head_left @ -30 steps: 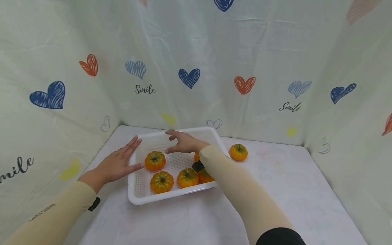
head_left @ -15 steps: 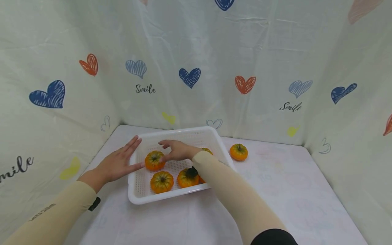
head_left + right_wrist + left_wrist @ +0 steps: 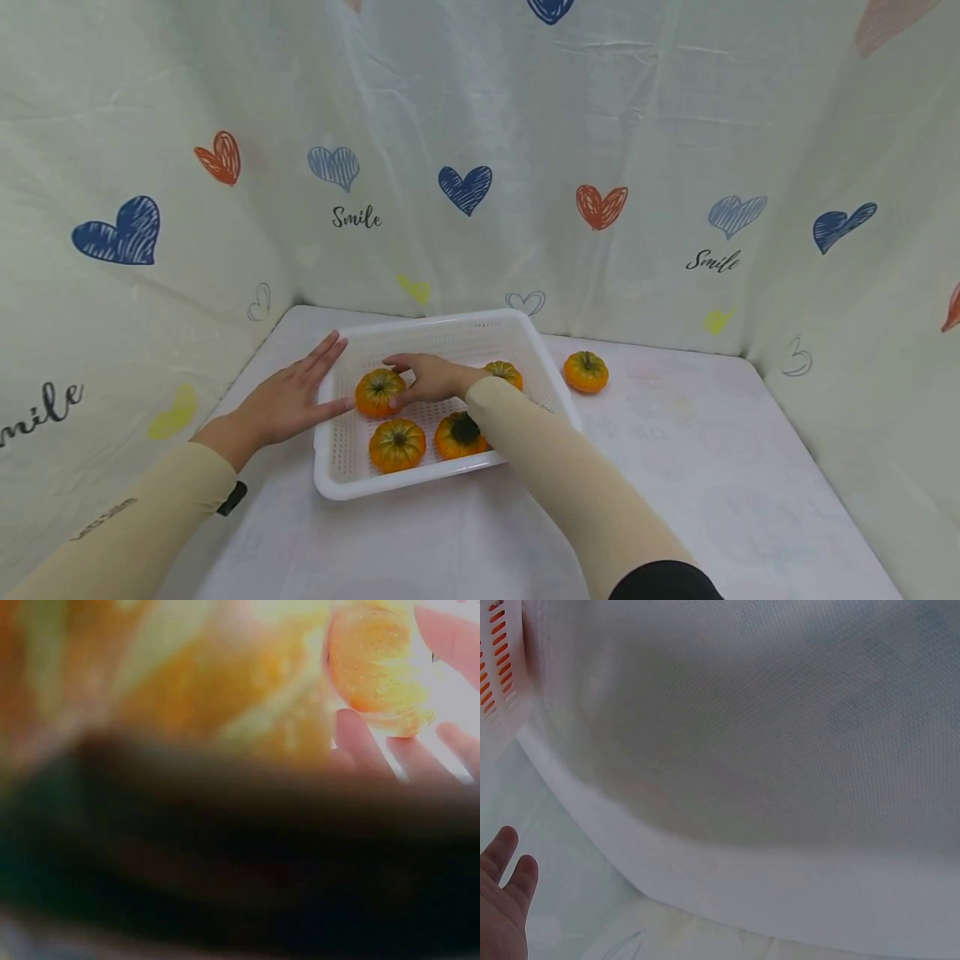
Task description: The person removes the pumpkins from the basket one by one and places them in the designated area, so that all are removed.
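In the head view, a white tray (image 3: 420,478) sits at the centre of the frame on a pale surface (image 3: 712,467). The left hand (image 3: 281,400), fingers straight and thumb spread, lies at the tray's left rim, its thumb tip reaching over it to just beside the left pumpkin (image 3: 377,393). That pumpkin is in the left part of the tray, and the right hand (image 3: 431,379) is curled round its right side, pinching it between thumb and fingers. The front pumpkin (image 3: 397,447) lies below it in the frame, the middle pumpkin (image 3: 450,437) lower centre, and the back pumpkin (image 3: 506,371) partly behind the right sleeve (image 3: 577,475). The outer pumpkin (image 3: 586,372) rests outside the tray, to its right. A curtain (image 3: 525,100) printed with hearts fills the upper frame. In the left wrist view, two straight fingertips show at lower left, apart from the slotted tray wall at upper left. In the right wrist view, the pumpkin at upper right stands between thumb and fingers; blurred orange fills the upper left, and a dark blur crosses the lower half.
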Available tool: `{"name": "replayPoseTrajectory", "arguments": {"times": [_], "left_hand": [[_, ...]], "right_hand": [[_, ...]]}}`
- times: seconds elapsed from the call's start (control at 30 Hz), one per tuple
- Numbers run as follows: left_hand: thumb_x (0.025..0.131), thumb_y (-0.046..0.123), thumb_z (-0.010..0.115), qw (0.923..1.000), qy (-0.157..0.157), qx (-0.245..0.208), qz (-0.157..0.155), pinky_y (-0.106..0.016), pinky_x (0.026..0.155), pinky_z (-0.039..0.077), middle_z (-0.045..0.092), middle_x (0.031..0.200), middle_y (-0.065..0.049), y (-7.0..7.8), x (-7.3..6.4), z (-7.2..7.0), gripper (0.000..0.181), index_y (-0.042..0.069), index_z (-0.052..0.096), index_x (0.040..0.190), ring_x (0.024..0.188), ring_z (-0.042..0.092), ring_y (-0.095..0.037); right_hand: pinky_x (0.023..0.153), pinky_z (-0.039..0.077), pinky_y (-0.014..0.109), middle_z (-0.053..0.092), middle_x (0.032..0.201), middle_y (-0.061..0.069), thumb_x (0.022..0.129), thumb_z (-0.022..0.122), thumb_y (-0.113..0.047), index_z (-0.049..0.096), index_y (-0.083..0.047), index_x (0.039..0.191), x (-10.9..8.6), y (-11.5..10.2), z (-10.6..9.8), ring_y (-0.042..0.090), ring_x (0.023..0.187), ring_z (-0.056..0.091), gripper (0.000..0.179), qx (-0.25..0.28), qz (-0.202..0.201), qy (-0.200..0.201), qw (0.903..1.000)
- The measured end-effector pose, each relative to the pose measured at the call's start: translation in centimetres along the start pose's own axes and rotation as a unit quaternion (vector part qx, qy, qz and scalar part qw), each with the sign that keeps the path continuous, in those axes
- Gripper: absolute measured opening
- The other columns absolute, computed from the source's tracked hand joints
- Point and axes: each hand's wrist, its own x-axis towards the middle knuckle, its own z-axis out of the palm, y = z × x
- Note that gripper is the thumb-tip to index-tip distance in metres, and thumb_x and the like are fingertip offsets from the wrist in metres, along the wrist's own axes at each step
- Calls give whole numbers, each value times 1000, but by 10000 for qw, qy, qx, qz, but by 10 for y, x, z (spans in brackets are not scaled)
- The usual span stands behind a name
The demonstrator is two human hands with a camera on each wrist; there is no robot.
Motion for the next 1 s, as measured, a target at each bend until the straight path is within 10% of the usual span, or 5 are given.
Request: {"name": "replayPoseTrajectory", "arguments": {"times": [1.0], "left_hand": [[94,62,52,10000,-22,32,-87,-66,104,34,2,167,-12,4,-2,-2,95,11,8,161,137,36,-50]], "right_hand": [[111,36,37,47,149,4,90,76,-25,41,-25,153,-1,-7,4,16,132,45,71,-136,-33,-475,9988]]}}
